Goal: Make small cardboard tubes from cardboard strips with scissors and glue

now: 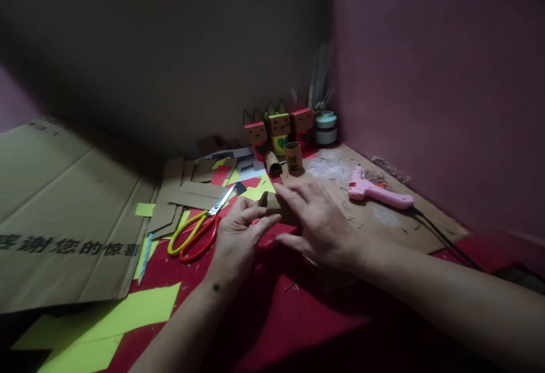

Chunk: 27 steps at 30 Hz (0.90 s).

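Between both hands is a small bent piece of brown cardboard [273,204], partly hidden by fingers. My left hand [238,237] pinches its left end between thumb and fingers. My right hand [326,228] is closed around its right side, fingers over the top and thumb below. Left of my left hand lie scissors [204,231] with one yellow and one red handle, blades apart. Just beyond the hands, a short cardboard tube [293,158] stands upright, and another tube [273,164] lies on its side.
A pink glue gun [378,188] with a black cord lies on a cardboard sheet [419,231] at right. Several cardboard figures [279,126] stand behind, beside a blue-green jar [326,129]. A large cardboard panel [72,214], yellow paper [128,319] and a pencil [145,259] are at left.
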Available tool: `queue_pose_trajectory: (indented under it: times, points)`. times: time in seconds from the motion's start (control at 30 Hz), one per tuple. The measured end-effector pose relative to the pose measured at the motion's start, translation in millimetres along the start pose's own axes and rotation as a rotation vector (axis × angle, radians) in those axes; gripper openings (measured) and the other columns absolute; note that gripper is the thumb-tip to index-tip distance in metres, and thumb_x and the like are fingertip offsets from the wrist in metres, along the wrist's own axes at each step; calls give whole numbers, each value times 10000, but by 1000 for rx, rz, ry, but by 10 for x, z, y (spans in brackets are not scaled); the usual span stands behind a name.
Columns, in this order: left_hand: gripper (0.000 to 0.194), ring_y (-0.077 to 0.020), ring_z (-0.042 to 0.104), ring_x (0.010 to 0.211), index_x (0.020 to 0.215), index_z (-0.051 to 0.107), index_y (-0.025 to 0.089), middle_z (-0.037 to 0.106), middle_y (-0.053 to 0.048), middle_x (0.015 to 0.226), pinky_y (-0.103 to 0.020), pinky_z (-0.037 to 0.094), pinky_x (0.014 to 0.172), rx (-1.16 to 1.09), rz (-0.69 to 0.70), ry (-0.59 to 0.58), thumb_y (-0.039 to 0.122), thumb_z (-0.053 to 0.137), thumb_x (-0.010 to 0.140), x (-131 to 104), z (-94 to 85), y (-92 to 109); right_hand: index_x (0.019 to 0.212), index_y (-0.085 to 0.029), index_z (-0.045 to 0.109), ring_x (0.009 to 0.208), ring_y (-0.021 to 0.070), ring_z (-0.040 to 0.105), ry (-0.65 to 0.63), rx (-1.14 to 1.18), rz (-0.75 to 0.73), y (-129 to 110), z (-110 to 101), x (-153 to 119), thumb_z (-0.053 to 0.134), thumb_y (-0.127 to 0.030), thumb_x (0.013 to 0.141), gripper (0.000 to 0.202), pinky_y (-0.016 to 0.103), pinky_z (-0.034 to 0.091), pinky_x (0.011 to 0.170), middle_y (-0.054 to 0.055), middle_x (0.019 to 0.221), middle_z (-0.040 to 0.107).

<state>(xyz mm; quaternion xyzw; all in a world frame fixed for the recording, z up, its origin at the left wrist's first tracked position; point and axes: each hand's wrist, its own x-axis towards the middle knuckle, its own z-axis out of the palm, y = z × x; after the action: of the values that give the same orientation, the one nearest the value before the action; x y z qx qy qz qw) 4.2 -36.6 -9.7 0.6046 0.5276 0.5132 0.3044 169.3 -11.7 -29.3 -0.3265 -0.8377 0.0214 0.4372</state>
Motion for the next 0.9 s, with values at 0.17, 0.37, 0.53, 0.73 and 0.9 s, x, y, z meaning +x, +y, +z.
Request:
queue_pose_trajectory:
  times: [0.17,0.37,0.53,0.73,0.9]
  points:
    - [175,-164,461,707,565,703,218,477,12,626,-312,380,678,162,105,-124,224,722,739,-84,7,34,1307,-24,438,862,279,578,-237,-153,10,-47,105,-7,481,-273,928,455,455,476,779,171,995,643]
    - [233,-148,479,722,596,621,180,514,18,657,-323,392,749,236,481,-304,198,706,812,-127,-99,132,1061,-127,539,818,238,594,-207,56,-17,-76,141,-39,469,-346,932,265,390,471,754,107,918,656]
    - [149,-152,450,742,685,625,170,501,0,723,-301,387,689,369,655,-290,127,691,813,-93,-102,125,1162,-135,490,890,236,597,-124,239,-11,-7,119,-84,562,-266,859,338,377,484,770,113,1002,642]
    - [280,-195,490,915,1053,677,264,524,-21,914,-346,417,813,230,564,-223,230,749,784,2,-239,90,1217,-203,518,929,187,594,-132,687,192,90,53,-36,692,-238,779,472,328,480,819,56,1091,617]
    - [186,-184,504,824,986,738,294,535,-7,806,-331,429,757,199,445,-253,263,727,802,81,-290,41,1142,-214,583,791,126,553,-321,993,383,113,-57,33,693,-180,759,401,254,457,697,-8,933,601]
